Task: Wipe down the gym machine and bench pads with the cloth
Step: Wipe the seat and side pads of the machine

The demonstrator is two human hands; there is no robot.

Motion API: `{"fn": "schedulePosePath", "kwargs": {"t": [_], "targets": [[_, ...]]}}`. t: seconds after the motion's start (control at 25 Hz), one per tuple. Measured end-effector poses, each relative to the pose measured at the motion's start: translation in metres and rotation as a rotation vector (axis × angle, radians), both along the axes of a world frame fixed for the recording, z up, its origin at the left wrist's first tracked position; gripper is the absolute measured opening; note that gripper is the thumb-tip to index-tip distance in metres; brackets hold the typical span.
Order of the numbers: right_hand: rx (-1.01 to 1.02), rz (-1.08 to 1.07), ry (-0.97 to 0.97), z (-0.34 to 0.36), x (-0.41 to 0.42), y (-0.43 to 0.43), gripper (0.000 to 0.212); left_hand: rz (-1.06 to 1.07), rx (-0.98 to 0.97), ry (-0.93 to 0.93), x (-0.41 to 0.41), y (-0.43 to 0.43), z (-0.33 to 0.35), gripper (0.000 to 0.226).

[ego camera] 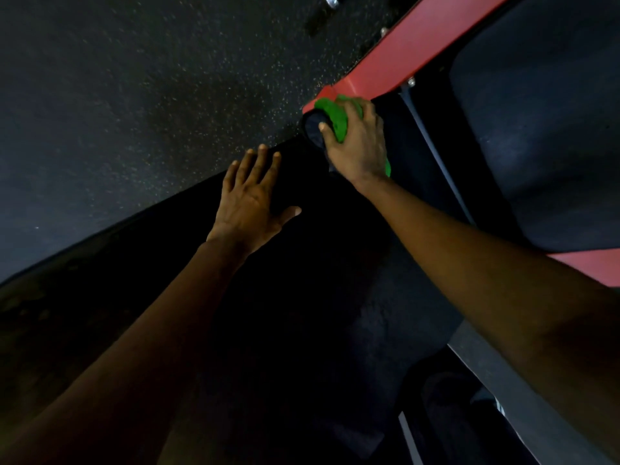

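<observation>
A long black pad [275, 297] runs from the lower left up toward the centre. My left hand [250, 199] rests flat on it with fingers straight and spread. At the pad's far end sits a round black roller pad [313, 127] under the red machine frame [402, 52]. My right hand [359, 142] grips a bright green cloth [335, 115] and presses it against that roller, thumb curled over the roller's end. Most of the cloth is hidden under the hand.
Speckled dark rubber floor [151, 95] fills the upper left. A second dark pad [543, 135] lies at the right, with another red frame part [590, 266] below it. Grey metal bars [436, 152] run between the pads. A metal bolt [332, 0] shows at the top.
</observation>
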State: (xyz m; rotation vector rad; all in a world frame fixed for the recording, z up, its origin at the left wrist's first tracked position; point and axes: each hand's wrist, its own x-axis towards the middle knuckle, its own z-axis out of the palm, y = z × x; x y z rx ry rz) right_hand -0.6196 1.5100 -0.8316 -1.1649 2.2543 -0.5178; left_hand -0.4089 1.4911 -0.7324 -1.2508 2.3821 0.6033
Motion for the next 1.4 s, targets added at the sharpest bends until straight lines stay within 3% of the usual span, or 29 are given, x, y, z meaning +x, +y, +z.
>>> {"fn": "schedulePosePath", "kwargs": {"t": [0.12, 0.36, 0.6, 0.76, 0.88, 1.12, 1.28, 1.4], "targets": [[0.004, -0.094, -0.003, 0.013, 0.02, 0.007, 0.051, 0.004, -0.009, -0.006, 0.0, 0.0, 0.0, 0.095], [-0.094, 0.118, -0.054, 0.014, 0.019, 0.034, 0.048, -0.01, -0.004, -0.002, 0.002, 0.0, -0.004, 0.096], [0.083, -0.221, -0.04, 0.004, -0.001, 0.0, 0.056, -0.028, 0.007, -0.029, 0.001, -0.002, -0.003, 0.096], [0.031, -0.061, -0.033, 0.021, 0.023, 0.02, 0.066, -0.02, 0.0, -0.019, 0.001, 0.0, 0.0, 0.095], [-0.002, 0.035, -0.011, 0.016, 0.016, 0.03, 0.062, -0.02, 0.013, -0.023, 0.001, 0.0, 0.001, 0.094], [0.093, -0.223, -0.022, 0.005, 0.006, -0.002, 0.061, -0.031, 0.047, -0.056, -0.001, -0.003, 0.003, 0.094], [-0.011, -0.051, -0.012, 0.02, 0.033, 0.037, 0.056, -0.013, 0.023, -0.039, -0.001, -0.001, 0.003, 0.094], [-0.042, 0.026, -0.011, 0.008, 0.008, 0.035, 0.052, -0.015, 0.028, -0.056, -0.004, -0.002, 0.005, 0.094]]}}
